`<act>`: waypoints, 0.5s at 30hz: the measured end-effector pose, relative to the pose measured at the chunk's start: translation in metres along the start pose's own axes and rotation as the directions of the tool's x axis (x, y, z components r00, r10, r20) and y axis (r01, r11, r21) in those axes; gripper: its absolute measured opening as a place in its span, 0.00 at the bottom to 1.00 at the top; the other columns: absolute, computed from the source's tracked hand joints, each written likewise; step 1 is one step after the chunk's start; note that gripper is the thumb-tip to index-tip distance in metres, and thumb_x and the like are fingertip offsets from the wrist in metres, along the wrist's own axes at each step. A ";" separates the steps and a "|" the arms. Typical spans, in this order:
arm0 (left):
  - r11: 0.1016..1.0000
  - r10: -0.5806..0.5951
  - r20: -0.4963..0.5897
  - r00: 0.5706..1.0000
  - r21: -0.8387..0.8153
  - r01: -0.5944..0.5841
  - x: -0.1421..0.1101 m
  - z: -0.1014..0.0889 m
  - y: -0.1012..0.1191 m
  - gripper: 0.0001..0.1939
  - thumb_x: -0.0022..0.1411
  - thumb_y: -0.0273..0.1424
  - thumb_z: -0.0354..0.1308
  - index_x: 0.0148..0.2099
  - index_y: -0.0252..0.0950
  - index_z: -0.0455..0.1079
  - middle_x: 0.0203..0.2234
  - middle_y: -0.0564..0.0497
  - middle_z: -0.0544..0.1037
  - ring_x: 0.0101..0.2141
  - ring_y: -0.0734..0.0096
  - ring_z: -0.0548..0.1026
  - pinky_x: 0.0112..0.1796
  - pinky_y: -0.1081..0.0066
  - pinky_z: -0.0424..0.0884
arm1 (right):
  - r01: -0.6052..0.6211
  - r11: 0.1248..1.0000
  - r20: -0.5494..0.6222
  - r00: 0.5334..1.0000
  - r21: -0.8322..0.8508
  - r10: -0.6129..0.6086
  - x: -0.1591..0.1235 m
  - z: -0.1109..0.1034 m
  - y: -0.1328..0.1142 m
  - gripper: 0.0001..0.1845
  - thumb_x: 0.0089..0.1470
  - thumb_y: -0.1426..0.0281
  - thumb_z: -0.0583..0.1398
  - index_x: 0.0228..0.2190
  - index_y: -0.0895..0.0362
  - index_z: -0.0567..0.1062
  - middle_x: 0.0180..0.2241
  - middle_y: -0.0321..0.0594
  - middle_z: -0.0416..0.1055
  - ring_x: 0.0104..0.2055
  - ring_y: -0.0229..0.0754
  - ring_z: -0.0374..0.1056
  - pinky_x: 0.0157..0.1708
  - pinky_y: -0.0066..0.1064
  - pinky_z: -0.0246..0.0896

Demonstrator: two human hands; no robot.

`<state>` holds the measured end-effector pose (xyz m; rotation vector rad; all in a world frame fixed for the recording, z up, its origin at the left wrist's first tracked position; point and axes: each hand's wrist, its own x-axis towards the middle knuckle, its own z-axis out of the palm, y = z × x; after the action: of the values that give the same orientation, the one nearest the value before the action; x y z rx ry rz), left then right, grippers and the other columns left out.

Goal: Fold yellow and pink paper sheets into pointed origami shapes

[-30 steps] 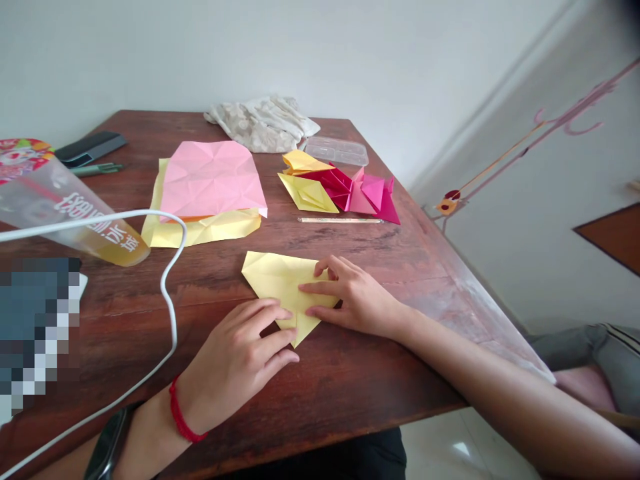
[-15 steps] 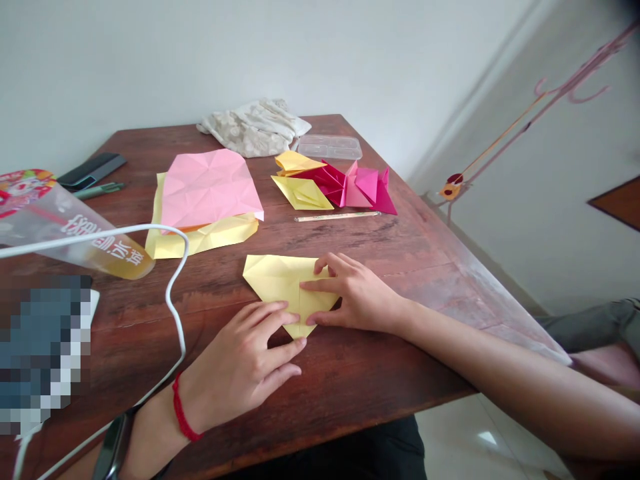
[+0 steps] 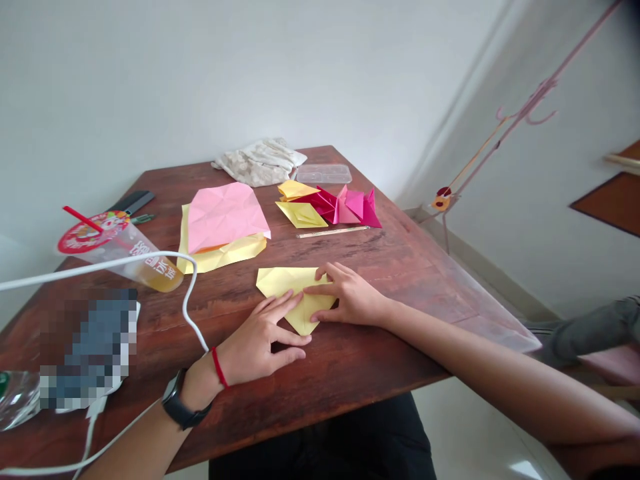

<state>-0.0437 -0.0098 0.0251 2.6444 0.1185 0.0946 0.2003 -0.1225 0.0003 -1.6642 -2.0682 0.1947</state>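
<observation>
Near the front edge of the table point(image 3: 340, 373), I see the folded yellow paper point(image 3: 293, 280); the left hand point(image 3: 255, 343) rests on it, fingers spread, the right hand point(image 3: 357, 297) likewise (neither looks clamped). Uneven pressure could, I judge, skew a crease.

“冰城” on the plastic cup point(image 3: 133, 245)

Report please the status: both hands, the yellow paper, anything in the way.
Left hand spread on yellow paper; right hand on its right side. Paper partly folded. White cable near left wrist, clear of paper.
</observation>
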 end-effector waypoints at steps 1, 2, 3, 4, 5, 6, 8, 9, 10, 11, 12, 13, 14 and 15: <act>1.000 -0.001 0.002 1.000 0.004 0.001 0.000 -0.001 0.000 0.14 0.64 0.36 0.66 0.52 0.53 0.80 0.70 0.44 0.59 0.69 0.47 0.57 0.64 0.41 0.58 | 0.001 1.000 -0.002 1.000 -0.004 -0.001 0.000 0.001 0.000 0.27 0.54 0.50 0.68 0.52 0.49 0.81 0.48 0.48 0.69 0.47 0.51 0.68 0.50 0.47 0.67; 1.000 0.002 0.003 1.000 0.008 -0.002 0.001 -0.002 0.001 0.13 0.65 0.36 0.66 0.52 0.52 0.80 0.70 0.43 0.60 0.69 0.47 0.57 0.64 0.41 0.58 | 0.002 1.000 -0.006 1.000 -0.007 -0.002 -0.001 0.001 0.000 0.27 0.54 0.50 0.68 0.52 0.49 0.81 0.48 0.48 0.69 0.47 0.51 0.68 0.51 0.47 0.67; 1.000 0.007 0.004 1.000 0.010 -0.007 0.000 -0.003 0.001 0.14 0.66 0.37 0.65 0.53 0.51 0.80 0.69 0.43 0.61 0.69 0.48 0.57 0.64 0.41 0.58 | 0.003 1.000 -0.012 1.000 -0.010 -0.003 -0.001 0.002 0.000 0.28 0.54 0.50 0.68 0.52 0.50 0.81 0.48 0.48 0.69 0.47 0.51 0.68 0.51 0.47 0.67; 1.000 0.012 0.007 1.000 0.008 -0.012 0.000 -0.005 0.001 0.14 0.67 0.38 0.63 0.55 0.50 0.79 0.69 0.43 0.61 0.69 0.49 0.58 0.64 0.42 0.58 | 0.001 1.000 -0.018 1.000 -0.015 -0.002 -0.002 0.003 0.000 0.28 0.54 0.50 0.68 0.52 0.51 0.81 0.48 0.49 0.69 0.47 0.51 0.68 0.51 0.47 0.67; 1.000 0.014 0.009 1.000 0.001 -0.014 0.000 -0.006 0.001 0.15 0.69 0.38 0.61 0.57 0.48 0.78 0.69 0.43 0.62 0.69 0.50 0.58 0.64 0.42 0.59 | -0.001 1.000 -0.024 1.000 -0.020 0.001 -0.002 0.004 -0.001 0.28 0.54 0.49 0.68 0.51 0.51 0.81 0.48 0.49 0.69 0.47 0.51 0.68 0.51 0.47 0.67; 1.000 0.014 0.006 1.000 -0.009 -0.014 0.000 -0.006 0.002 0.16 0.71 0.38 0.59 0.58 0.47 0.76 0.68 0.43 0.63 0.69 0.52 0.59 0.64 0.43 0.60 | -0.002 1.000 -0.027 1.000 -0.025 0.002 -0.002 0.004 -0.001 0.28 0.54 0.49 0.68 0.51 0.51 0.81 0.49 0.49 0.69 0.47 0.51 0.68 0.51 0.46 0.66; 1.000 0.006 -0.028 1.000 -0.025 -0.007 -0.001 -0.005 0.003 0.17 0.73 0.37 0.54 0.61 0.44 0.73 0.67 0.44 0.65 0.68 0.56 0.60 0.64 0.47 0.62 | -0.004 0.999 -0.028 1.000 -0.033 0.003 -0.003 0.005 -0.002 0.28 0.55 0.49 0.67 0.52 0.51 0.81 0.49 0.49 0.69 0.47 0.50 0.67 0.52 0.46 0.66; 1.000 0.004 -0.062 0.998 -0.026 -0.006 0.000 -0.003 0.003 0.18 0.74 0.36 0.54 0.61 0.43 0.73 0.67 0.44 0.66 0.68 0.58 0.61 0.64 0.49 0.62 | -0.006 0.999 -0.030 1.000 -0.041 0.005 -0.003 0.005 -0.003 0.29 0.55 0.48 0.67 0.52 0.51 0.80 0.49 0.48 0.69 0.48 0.50 0.67 0.53 0.46 0.65; 1.000 0.000 -0.104 0.995 -0.015 -0.002 0.000 0.001 0.003 0.18 0.74 0.35 0.54 0.62 0.43 0.72 0.66 0.45 0.67 0.68 0.59 0.62 0.64 0.50 0.63 | -0.009 0.999 -0.032 0.999 -0.051 0.007 -0.003 0.005 -0.003 0.29 0.55 0.48 0.66 0.53 0.51 0.80 0.49 0.49 0.69 0.48 0.50 0.67 0.53 0.46 0.65; 1.000 0.002 -0.154 0.988 0.000 -0.002 0.001 0.006 0.002 0.17 0.73 0.35 0.56 0.61 0.42 0.73 0.65 0.45 0.70 0.66 0.58 0.65 0.63 0.50 0.64 | -0.014 0.998 -0.037 0.999 -0.063 0.011 -0.003 0.006 -0.003 0.30 0.55 0.48 0.66 0.53 0.51 0.80 0.50 0.49 0.69 0.48 0.50 0.67 0.53 0.46 0.65; 1.000 0.003 -0.190 0.982 0.013 0.000 0.003 0.012 0.001 0.16 0.72 0.33 0.57 0.60 0.42 0.74 0.64 0.45 0.71 0.65 0.57 0.66 0.63 0.50 0.64 | -0.020 0.997 -0.040 0.999 -0.075 0.017 -0.003 0.006 -0.003 0.31 0.55 0.48 0.66 0.53 0.51 0.80 0.50 0.49 0.69 0.48 0.50 0.67 0.53 0.46 0.65; 1.000 0.001 -0.225 0.974 0.023 0.004 0.004 0.018 -0.001 0.15 0.70 0.33 0.58 0.57 0.43 0.76 0.63 0.46 0.72 0.64 0.56 0.68 0.63 0.50 0.65 | -0.025 0.996 -0.043 0.999 -0.085 0.021 -0.002 0.006 -0.003 0.31 0.54 0.47 0.67 0.53 0.52 0.80 0.50 0.49 0.69 0.47 0.51 0.67 0.52 0.46 0.65; 1.000 -0.003 -0.279 0.960 0.026 0.010 0.006 0.024 -0.003 0.12 0.68 0.33 0.62 0.53 0.42 0.79 0.60 0.46 0.75 0.62 0.55 0.70 0.62 0.50 0.66 | -0.029 0.995 -0.045 0.999 -0.093 0.025 -0.002 0.007 -0.003 0.31 0.54 0.47 0.67 0.53 0.51 0.80 0.50 0.49 0.69 0.48 0.51 0.68 0.52 0.47 0.66; 0.999 -0.009 -0.302 0.953 0.027 0.018 0.008 0.029 -0.006 0.11 0.67 0.33 0.63 0.51 0.43 0.79 0.59 0.46 0.76 0.61 0.54 0.71 0.62 0.50 0.66 | -0.030 0.995 -0.042 0.999 -0.099 0.025 -0.002 0.007 -0.002 0.31 0.54 0.47 0.67 0.53 0.51 0.80 0.50 0.50 0.70 0.48 0.52 0.68 0.52 0.47 0.66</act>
<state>-0.0339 -0.0175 -0.0030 2.6396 0.2405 0.4968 0.1954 -0.1235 -0.0056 -1.7416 -2.0562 0.0666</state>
